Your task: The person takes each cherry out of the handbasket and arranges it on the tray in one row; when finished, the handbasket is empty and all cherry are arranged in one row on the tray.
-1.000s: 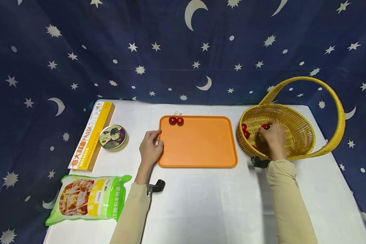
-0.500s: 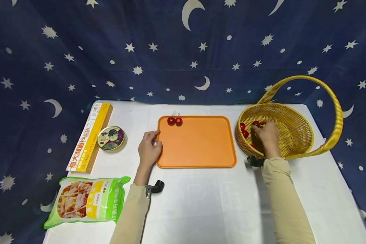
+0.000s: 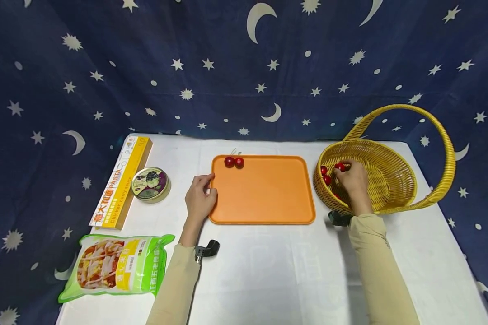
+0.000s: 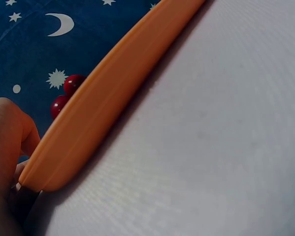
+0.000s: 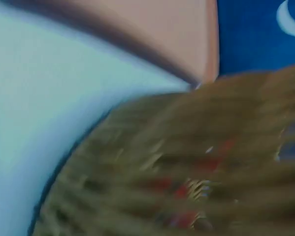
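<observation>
In the head view my left hand holds the left edge of an orange tray, thumb and forefinger at the rim. Two red cherries with stems sit in the tray's far left corner; the left wrist view shows them as red balls behind the rim. My right hand reaches down inside a yellow wicker basket and pinches a red cherry at its fingertips. More cherries lie along the basket's left wall, partly hidden. Motion blurs the right wrist view of the basket.
The basket's tall handle arches over its right side. On the left stand a pasta box, a round tin and a green food bag. A dark blue star-patterned cloth hangs behind the white table.
My right hand has shifted left inside the basket, carrying the cherry nearer the other cherries by the left wall. The left hand and tray stay in place.
</observation>
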Demonstrator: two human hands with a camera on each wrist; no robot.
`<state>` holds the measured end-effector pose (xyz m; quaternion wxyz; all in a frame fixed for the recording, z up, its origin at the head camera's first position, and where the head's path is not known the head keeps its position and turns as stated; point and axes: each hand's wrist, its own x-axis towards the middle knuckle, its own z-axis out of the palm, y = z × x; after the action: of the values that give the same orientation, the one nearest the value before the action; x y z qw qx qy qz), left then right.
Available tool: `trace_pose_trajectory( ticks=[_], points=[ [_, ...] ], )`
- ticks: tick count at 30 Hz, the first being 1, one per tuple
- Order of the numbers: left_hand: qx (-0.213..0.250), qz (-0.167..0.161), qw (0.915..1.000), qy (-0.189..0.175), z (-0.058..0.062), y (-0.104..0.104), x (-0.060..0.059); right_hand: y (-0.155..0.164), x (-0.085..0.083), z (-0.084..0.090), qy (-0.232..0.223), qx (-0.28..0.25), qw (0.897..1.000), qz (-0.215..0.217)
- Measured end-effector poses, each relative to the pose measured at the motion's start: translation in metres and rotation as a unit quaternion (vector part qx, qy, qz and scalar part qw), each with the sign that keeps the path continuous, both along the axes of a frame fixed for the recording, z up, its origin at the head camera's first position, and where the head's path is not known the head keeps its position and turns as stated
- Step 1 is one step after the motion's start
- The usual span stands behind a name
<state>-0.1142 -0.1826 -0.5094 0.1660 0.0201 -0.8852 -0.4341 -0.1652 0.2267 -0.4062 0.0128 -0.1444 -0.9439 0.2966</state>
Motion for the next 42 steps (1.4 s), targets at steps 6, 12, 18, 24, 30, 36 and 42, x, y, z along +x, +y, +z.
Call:
trace_pose_trajectory(
  ticks=[6,12,18,24,30,36,42],
  points=[
    [0.0,0.003,1.0,0.004,0.002,-0.002,0.0,-0.027,0.004,0.015,0.092,-0.064,0.993,-0.024],
    [0.001,0.006,0.9999,0.009,0.003,-0.002,-0.001,-0.061,0.004,0.025,0.149,-0.161,0.974,-0.065],
    [0.0,0.009,0.9999,0.009,0.004,-0.002,-0.004,-0.101,-0.003,0.02,0.218,-0.245,0.943,-0.048],
    [0.004,0.003,1.0,0.008,0.005,-0.001,-0.003,-0.141,-0.01,0.008,0.21,-0.254,0.944,0.005],
    [0.007,0.003,1.0,-0.003,0.003,0.0,0.001,-0.172,-0.015,-0.014,0.141,-0.26,0.955,0.032],
    [0.006,0.003,1.0,0.002,0.001,0.0,0.001,-0.194,-0.02,-0.028,0.098,-0.247,0.963,0.054],
    [0.009,0.001,0.9999,0.005,0.001,0.0,0.002,-0.21,-0.021,-0.037,0.075,-0.211,0.973,0.062]
  ],
)
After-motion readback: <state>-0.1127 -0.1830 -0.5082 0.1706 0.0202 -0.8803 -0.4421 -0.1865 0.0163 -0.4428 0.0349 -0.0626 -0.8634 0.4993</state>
